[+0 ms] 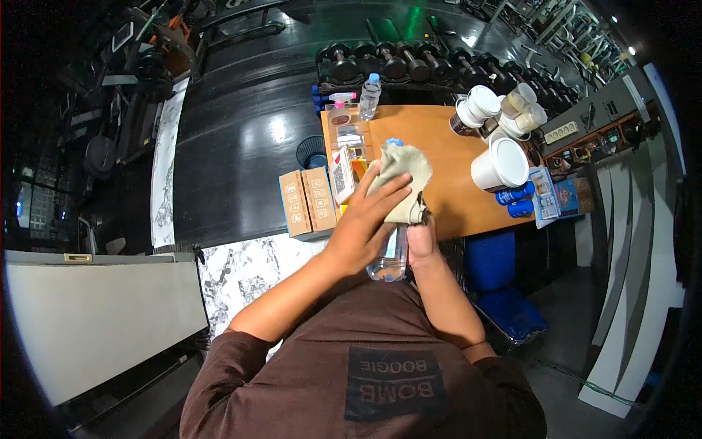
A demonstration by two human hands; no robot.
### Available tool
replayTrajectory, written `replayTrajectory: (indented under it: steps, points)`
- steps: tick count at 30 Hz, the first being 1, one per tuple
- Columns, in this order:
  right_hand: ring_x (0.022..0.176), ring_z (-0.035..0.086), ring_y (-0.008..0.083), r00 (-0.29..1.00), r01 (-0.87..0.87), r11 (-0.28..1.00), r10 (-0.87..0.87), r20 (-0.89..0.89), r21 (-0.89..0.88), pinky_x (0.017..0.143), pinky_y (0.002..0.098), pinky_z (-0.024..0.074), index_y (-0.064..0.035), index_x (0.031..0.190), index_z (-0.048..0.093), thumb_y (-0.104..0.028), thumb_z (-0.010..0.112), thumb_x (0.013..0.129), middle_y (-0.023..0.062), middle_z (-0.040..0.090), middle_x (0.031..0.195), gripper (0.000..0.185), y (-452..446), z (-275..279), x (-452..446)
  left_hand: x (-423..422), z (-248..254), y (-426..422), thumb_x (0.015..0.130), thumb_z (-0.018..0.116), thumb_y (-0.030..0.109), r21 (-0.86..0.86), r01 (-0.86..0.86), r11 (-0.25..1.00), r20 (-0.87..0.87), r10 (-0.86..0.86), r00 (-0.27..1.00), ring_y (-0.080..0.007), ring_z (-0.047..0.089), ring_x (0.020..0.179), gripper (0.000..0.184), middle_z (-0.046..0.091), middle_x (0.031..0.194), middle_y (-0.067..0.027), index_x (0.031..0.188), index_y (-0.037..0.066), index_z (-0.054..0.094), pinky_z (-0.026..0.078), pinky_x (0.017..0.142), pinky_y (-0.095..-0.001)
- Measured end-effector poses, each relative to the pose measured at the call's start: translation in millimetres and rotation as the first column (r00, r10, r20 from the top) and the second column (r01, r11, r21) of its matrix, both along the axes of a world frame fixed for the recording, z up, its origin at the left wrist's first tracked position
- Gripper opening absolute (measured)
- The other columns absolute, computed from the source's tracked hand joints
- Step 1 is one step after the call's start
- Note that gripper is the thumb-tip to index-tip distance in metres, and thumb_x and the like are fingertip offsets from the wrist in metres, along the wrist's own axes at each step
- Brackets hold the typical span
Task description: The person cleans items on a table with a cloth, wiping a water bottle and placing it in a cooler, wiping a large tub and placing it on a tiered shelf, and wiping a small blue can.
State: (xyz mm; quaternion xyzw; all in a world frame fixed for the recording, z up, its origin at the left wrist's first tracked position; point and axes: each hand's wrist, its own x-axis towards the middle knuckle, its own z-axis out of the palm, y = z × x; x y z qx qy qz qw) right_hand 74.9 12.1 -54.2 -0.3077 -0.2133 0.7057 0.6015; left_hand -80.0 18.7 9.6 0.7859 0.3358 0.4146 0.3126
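A clear plastic water bottle (387, 268) is held in front of my chest, its base toward me. A blue cap (393, 142) shows beyond the beige cloth (404, 164) that covers the bottle's upper part. My left hand (365, 218) lies over the cloth from the left, its fingers wrapped round and pressing it against the bottle. On the other side, my right hand (422, 241) grips the bottle, with its fingers mostly hidden behind the bottle and cloth.
The wooden table (431, 146) carries another water bottle (370, 97), a pink-topped spray bottle (341, 106), white tubs (501, 164) and blue cans (518, 197). A cardboard box (308, 201) stands left, a blue chair (504, 293) right. Dumbbells (395, 62) line a rack behind.
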Motion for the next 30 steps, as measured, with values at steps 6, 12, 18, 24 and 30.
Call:
replayTrajectory:
  steps: [6, 12, 18, 24, 30]
  points:
    - [0.114, 0.068, 0.0213, 0.979, -0.073, 0.996, 0.081, -0.185, 0.047, 0.099, 0.0394, 0.0558, -0.0034, 0.143, 0.052, -0.033, 0.042, 0.110, 0.0107, 0.065, 0.131, 0.046, 10.1, -18.4, 26.4, -16.1, -8.1, -14.1, 0.088, 0.066, -0.004, -0.101, 0.169, 0.980, 0.069, -0.163, 0.984, -0.0379, 0.045, 0.140, 0.049, 0.060, 0.142, -0.0121, 0.135, 0.005, 0.062, 0.034, 0.119, -0.0475]
    - [0.118, 0.064, 0.0178, 0.991, 0.029, 0.999, -0.032, 0.131, 0.021, 0.101, 0.0371, 0.0545, -0.0100, 0.146, 0.051, -0.040, 0.044, 0.111, 0.0056, 0.064, 0.131, 0.046, 2.3, 7.8, 8.2, -20.8, 2.5, 4.8, 0.091, 0.065, -0.001, -0.075, 0.072, 0.995, 0.135, -0.062, 0.989, -0.0365, 0.046, 0.138, 0.049, 0.060, 0.142, -0.0131, 0.139, 0.004, 0.060, 0.033, 0.119, -0.0464]
    - [0.106, 0.071, 0.0227, 0.995, 0.061, 0.998, -0.062, 0.074, 0.004, 0.090, 0.0369, 0.0607, -0.0008, 0.133, 0.058, -0.036, 0.050, 0.108, 0.0131, 0.069, 0.120, 0.044, -2.0, -11.6, 21.6, -5.7, -10.4, -19.4, 0.085, 0.066, -0.002, -0.014, 0.174, 0.985, -0.022, -0.175, 0.984, -0.0394, 0.041, 0.144, 0.059, 0.058, 0.148, -0.0086, 0.143, 0.008, 0.057, 0.026, 0.124, -0.0523]
    - [0.088, 0.073, 0.0248, 0.988, 0.092, 0.992, -0.080, 0.136, -0.082, 0.082, 0.0400, 0.0612, -0.0038, 0.124, 0.063, -0.052, 0.048, 0.108, 0.0114, 0.072, 0.100, 0.053, 11.2, -3.6, 24.9, -38.4, -25.1, -10.5, 0.087, 0.065, -0.002, -0.167, 0.365, 0.916, 0.222, -0.326, 0.919, -0.0343, 0.048, 0.133, 0.044, 0.064, 0.135, -0.0095, 0.131, 0.001, 0.063, 0.033, 0.119, -0.0464]
    - [0.108, 0.068, 0.0191, 0.997, -0.025, 0.998, 0.028, 0.069, -0.052, 0.096, 0.0369, 0.0560, -0.0043, 0.140, 0.055, -0.050, 0.044, 0.109, 0.0084, 0.066, 0.126, 0.056, 3.7, 6.9, 12.1, -25.9, -10.7, 5.7, 0.091, 0.063, -0.001, -0.170, 0.110, 0.979, 0.241, -0.067, 0.968, -0.0332, 0.046, 0.137, 0.045, 0.062, 0.140, -0.0092, 0.136, 0.004, 0.062, 0.031, 0.119, -0.0444]
